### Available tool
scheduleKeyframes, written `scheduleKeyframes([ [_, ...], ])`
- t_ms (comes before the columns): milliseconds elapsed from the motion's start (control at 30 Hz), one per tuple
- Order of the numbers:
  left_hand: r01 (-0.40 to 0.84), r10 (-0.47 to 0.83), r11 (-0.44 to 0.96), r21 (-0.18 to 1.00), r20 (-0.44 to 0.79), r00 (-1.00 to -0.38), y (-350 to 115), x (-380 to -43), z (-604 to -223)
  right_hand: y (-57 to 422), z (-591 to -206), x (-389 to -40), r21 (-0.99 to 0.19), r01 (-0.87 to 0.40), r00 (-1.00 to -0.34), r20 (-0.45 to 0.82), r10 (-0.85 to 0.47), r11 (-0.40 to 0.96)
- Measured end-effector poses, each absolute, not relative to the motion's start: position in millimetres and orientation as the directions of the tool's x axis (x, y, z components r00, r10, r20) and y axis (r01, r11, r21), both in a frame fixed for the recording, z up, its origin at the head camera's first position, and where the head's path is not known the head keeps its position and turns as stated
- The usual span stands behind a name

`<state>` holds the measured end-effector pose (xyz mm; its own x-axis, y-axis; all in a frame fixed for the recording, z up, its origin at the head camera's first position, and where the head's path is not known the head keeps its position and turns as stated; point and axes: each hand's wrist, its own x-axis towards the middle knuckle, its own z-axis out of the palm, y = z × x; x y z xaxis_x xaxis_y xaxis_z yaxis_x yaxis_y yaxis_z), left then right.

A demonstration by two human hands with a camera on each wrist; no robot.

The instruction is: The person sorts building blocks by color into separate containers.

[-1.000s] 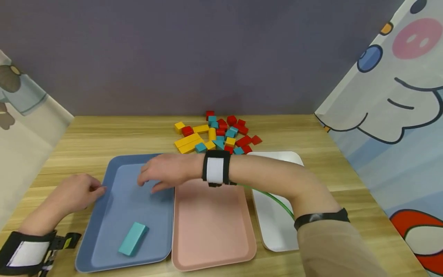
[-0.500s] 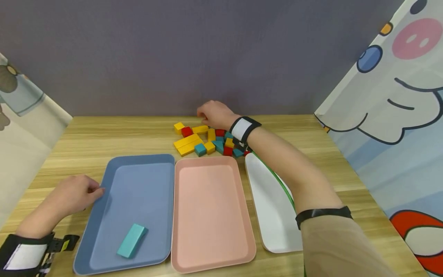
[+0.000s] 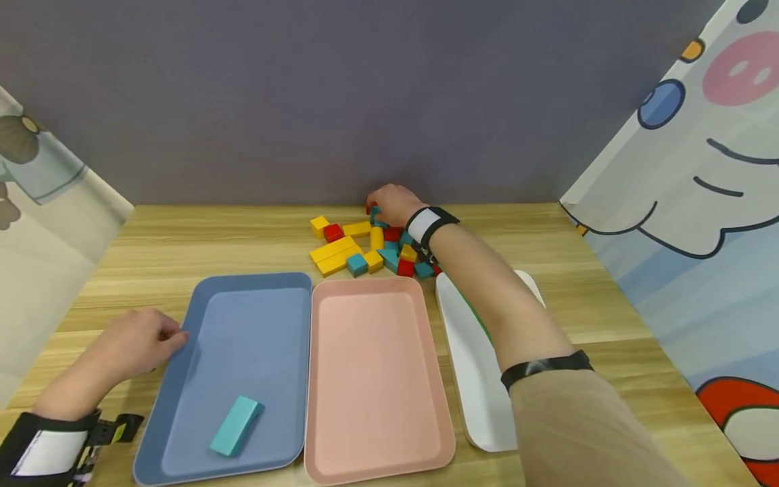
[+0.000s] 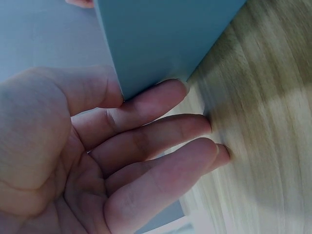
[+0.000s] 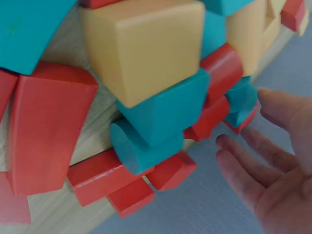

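My left hand (image 3: 136,345) pinches the left rim of the blue tray (image 3: 252,345) between thumb and fingers. The left wrist view shows the tray's wall (image 4: 156,44) between thumb and index finger, the other fingers reaching toward the wooden table. A teal rectangular block (image 3: 236,426) lies inside that tray. My right hand (image 3: 395,204) is at the back of the block pile. In the right wrist view its thumb tip is right at a small teal block (image 5: 242,97), the fingers spread behind it, beside a red block (image 5: 241,124).
Several red, yellow and teal blocks lie close together, among them two long yellow blocks (image 3: 336,255). A pink tray (image 3: 380,379) stands beside the blue one, and a white tray (image 3: 487,399) lies partly under the right forearm. A grey wall (image 3: 341,101) rises behind.
My right hand has gone from above the blue tray to the back of the block pile, then slightly right and down onto the blocks there. My left hand keeps hold of the tray rim.
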<state>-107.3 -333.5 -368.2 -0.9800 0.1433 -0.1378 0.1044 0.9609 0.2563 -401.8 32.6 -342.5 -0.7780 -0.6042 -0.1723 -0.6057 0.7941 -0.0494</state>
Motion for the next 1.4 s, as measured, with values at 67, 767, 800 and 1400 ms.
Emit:
scheduleKeyframes([
  [67,0.102,0.141,0.962,0.254,-0.138,-0.98,-333.1,-107.2,-367.3,33.9,-346.8,-405.6,-0.054,-0.597,-0.784,-0.169,-0.597,0.8],
  [767,0.122,0.16,0.96,0.252,-0.136,-0.978,-334.2,-105.3,-365.7,31.7,-357.4,-408.5,-0.071,-0.626,-0.755,-0.196,-0.626,0.777],
  [800,0.124,0.161,0.96,0.252,-0.133,-0.978,-334.1,-105.3,-365.5,32.7,-357.0,-408.2,-0.074,-0.622,-0.759,-0.188,-0.623,0.779],
  [1400,0.122,0.159,0.957,0.263,-0.125,-0.979,-333.7,-104.7,-364.5,-0.8,-309.3,-355.9,-0.015,-0.77,-0.638,0.05,-0.769,0.638],
])
